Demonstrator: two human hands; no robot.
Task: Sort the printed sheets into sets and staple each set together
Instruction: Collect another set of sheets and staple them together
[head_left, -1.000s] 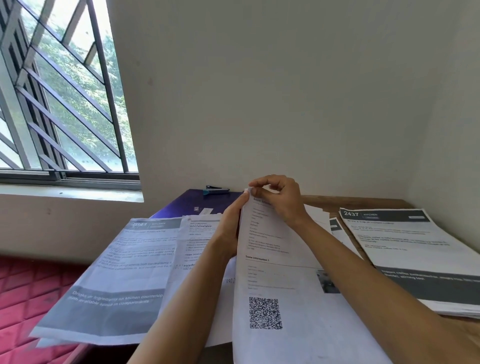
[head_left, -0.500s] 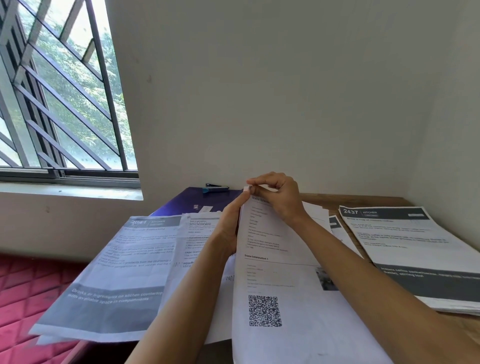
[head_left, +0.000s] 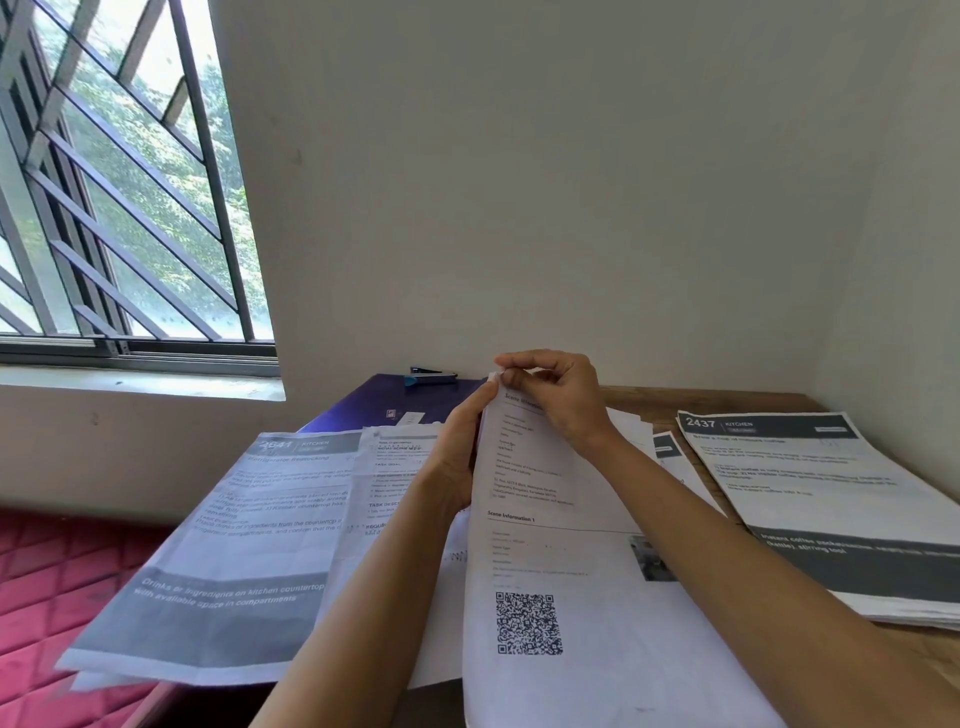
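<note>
Only hands and forearms are being caught by the head camera. The left hand (head_left: 457, 457) is being shown as slim and long-fingered, and behind its wrist the left forearm (head_left: 363, 597) is being seen bare down to the lower edge of the view. The right hand (head_left: 566, 400) is being shown with rounded knuckles, and behind its wrist the right forearm (head_left: 727, 561) is likewise being seen bare and slender. The fingernails are being rendered too small for detail.
</note>
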